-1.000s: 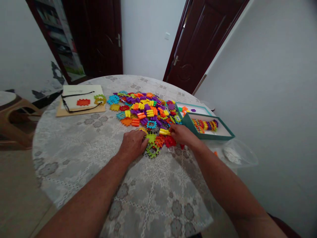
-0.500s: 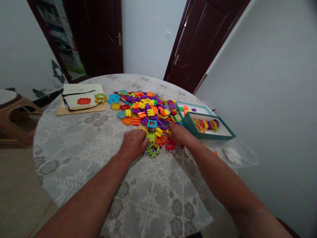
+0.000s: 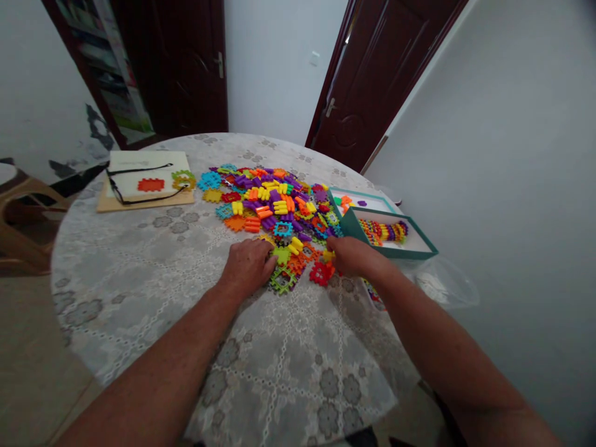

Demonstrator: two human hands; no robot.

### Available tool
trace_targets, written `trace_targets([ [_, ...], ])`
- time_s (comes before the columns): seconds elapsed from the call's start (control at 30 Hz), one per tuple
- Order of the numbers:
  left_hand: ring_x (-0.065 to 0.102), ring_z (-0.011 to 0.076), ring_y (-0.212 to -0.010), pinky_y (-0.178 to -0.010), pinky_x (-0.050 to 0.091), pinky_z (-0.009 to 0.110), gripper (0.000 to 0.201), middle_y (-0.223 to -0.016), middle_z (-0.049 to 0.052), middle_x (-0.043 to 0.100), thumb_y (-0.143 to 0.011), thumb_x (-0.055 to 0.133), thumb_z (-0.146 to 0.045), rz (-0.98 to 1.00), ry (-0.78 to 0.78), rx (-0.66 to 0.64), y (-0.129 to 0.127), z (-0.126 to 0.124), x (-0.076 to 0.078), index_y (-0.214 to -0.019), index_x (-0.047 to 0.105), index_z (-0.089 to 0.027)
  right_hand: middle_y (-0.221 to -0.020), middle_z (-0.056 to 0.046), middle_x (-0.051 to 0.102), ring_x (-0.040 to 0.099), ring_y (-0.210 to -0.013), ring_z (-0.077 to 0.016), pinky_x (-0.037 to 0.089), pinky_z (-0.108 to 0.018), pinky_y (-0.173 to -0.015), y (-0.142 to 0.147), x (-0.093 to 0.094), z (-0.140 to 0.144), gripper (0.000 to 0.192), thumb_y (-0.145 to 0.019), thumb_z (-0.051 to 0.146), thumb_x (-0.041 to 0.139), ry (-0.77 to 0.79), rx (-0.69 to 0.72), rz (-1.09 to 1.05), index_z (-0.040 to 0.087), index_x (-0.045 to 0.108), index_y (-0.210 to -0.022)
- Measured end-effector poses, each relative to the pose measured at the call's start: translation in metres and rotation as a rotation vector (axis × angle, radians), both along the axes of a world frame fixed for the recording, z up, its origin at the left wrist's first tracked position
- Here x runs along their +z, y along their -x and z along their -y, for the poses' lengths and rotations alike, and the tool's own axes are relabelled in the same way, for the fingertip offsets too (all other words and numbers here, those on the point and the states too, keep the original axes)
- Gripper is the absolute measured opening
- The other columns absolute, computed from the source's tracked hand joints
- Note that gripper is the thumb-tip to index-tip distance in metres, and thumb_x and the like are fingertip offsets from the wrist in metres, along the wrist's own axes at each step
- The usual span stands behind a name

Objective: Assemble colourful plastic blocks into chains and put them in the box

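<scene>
A heap of colourful plastic building pieces lies on the round table, mixing notched flat tiles and ribbed blocks. My left hand rests at the near edge of the heap, thumb apart from the fingers, against a lime-green tile. Another green open-frame tile lies beside its thumb. To the right of the heap, my right hand has its fingers closed on a yellow block, which they partly cover. Just below these fingers is a red notched tile, with orange pieces beside it.
A green-edged box at the right holds a multicoloured assembled strip. Behind it sits a shallow tray with a few pieces. Black-corded glasses and loose tiles lie on a board at left. A clear plastic bag lies far right.
My right hand has moved a little to the right, and the red tile and orange pieces near it now sit apart from the heap. My left hand stays at the heap's edge.
</scene>
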State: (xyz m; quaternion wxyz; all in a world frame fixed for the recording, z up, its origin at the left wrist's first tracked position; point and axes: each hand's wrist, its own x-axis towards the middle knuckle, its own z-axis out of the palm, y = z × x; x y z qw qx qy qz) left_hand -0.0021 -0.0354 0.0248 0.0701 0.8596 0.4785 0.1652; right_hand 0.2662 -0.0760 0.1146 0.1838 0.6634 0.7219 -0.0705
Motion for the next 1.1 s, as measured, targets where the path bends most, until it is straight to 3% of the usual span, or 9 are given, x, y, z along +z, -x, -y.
trace_targets([
  [0.2, 0.066, 0.0283, -0.098, -0.083, 0.041, 0.039, 0.025, -0.103, 0.010, 0.077, -0.101, 0.055, -0.039, -0.002, -0.013, -0.002, 0.001, 0.000, -0.001, -0.107, 0.071, -0.020, -0.129, -0.017, 0.070, 0.070, -0.115, -0.0282, 0.051, -0.033, -0.093, 0.006, -0.021, 0.021, 0.035, -0.096, 0.020, 0.064, 0.088, 0.065, -0.048, 0.020, 0.063, -0.131],
  [0.4, 0.067, 0.0280, -0.097, -0.083, 0.041, 0.039, 0.025, -0.103, 0.010, 0.077, -0.101, 0.055, -0.039, -0.014, -0.001, 0.001, 0.000, 0.001, 0.002, -0.107, 0.072, -0.021, -0.133, -0.017, 0.065, 0.069, -0.118, -0.0263, 0.050, -0.032, -0.094, 0.012, -0.018, 0.033, 0.043, -0.093, 0.007, 0.056, 0.099, 0.115, -0.089, 0.018, 0.063, -0.134],
  [0.67, 0.067, 0.0279, -0.099, -0.083, 0.042, 0.038, 0.021, -0.103, 0.010, 0.076, -0.099, 0.058, -0.037, -0.008, 0.010, 0.000, 0.001, 0.002, 0.004, -0.104, 0.071, -0.021, -0.126, -0.018, 0.071, 0.070, -0.117, -0.0305, 0.051, -0.036, -0.093, 0.014, -0.028, 0.037, 0.032, -0.094, 0.018, 0.060, 0.117, 0.132, -0.069, 0.017, 0.066, -0.125],
  [0.8, 0.066, 0.0280, -0.099, -0.084, 0.042, 0.039, 0.022, -0.103, 0.010, 0.076, -0.099, 0.058, -0.037, 0.000, 0.010, -0.009, 0.001, 0.001, 0.001, -0.106, 0.071, -0.021, -0.124, -0.018, 0.072, 0.070, -0.113, -0.0285, 0.050, -0.034, -0.089, 0.014, -0.024, 0.031, 0.029, -0.095, 0.018, 0.059, 0.099, 0.101, -0.086, 0.017, 0.067, -0.122],
  [0.97, 0.066, 0.0274, -0.099, -0.086, 0.042, 0.039, 0.021, -0.105, 0.011, 0.076, -0.099, 0.060, -0.037, 0.010, 0.015, -0.013, 0.001, 0.002, 0.002, -0.107, 0.072, -0.021, -0.116, -0.013, 0.075, 0.070, -0.104, -0.0226, 0.047, -0.029, -0.084, 0.015, -0.008, 0.013, 0.023, -0.093, 0.011, 0.055, -0.076, 0.077, -0.150, 0.017, 0.070, -0.110],
  [1.1, 0.066, 0.0269, -0.098, -0.085, 0.042, 0.039, 0.021, -0.106, 0.010, 0.076, -0.099, 0.060, -0.037, 0.002, 0.015, -0.010, 0.002, 0.002, 0.003, -0.106, 0.071, -0.021, -0.118, -0.016, 0.075, 0.070, -0.104, -0.0242, 0.047, -0.031, -0.082, 0.020, 0.003, 0.003, 0.023, -0.098, 0.014, 0.052, -0.141, 0.030, -0.110, 0.016, 0.071, -0.112],
])
